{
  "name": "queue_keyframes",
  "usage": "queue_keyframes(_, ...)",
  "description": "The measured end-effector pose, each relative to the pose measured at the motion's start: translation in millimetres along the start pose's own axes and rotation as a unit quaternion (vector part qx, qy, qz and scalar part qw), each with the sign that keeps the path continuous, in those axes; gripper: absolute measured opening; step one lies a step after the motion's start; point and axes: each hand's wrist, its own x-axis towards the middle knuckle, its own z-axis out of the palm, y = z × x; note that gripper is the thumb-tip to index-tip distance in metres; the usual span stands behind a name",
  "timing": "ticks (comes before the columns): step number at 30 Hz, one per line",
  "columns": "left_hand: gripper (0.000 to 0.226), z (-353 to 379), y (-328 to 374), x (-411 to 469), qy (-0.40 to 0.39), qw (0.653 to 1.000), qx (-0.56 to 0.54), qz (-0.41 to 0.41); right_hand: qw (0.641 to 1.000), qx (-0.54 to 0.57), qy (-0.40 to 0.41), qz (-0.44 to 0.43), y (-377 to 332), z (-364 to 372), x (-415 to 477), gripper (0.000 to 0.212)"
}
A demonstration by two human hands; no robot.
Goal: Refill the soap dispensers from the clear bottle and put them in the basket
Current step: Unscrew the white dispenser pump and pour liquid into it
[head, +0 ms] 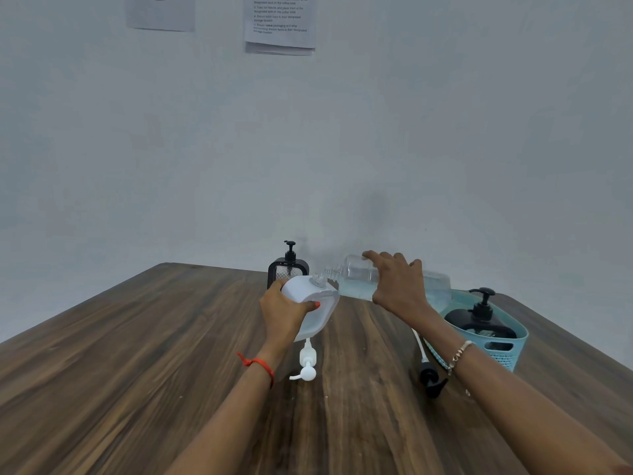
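Observation:
My left hand (286, 311) grips a white dispenser body (317, 303) with its cap off, standing on the wooden table (137, 354). My right hand (399, 284) holds the clear bottle (356, 279) tipped sideways, its threaded neck right at the dispenser's opening; pale liquid lies in the bottle. The white pump head (306, 363) lies on the table just in front of the dispenser. A black pump head (432, 380) with a white tube lies to the right. A black dispenser (479, 318) stands in the teal basket (507, 354). Another black-framed dispenser (287, 269) stands behind the white one.
The table ends against a plain wall, with its back edge just behind the dispensers. Paper sheets (279, 24) hang high on the wall. The basket sits near the table's right edge.

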Motion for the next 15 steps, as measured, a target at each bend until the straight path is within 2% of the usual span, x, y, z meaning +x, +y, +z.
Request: queue_keyframes(15,0.055,-2.3,-2.0,-0.2,0.002,1.000,0.003,-0.010,1.000,0.000,-0.005,-0.003,-3.1,-2.5,-1.8,0.068)
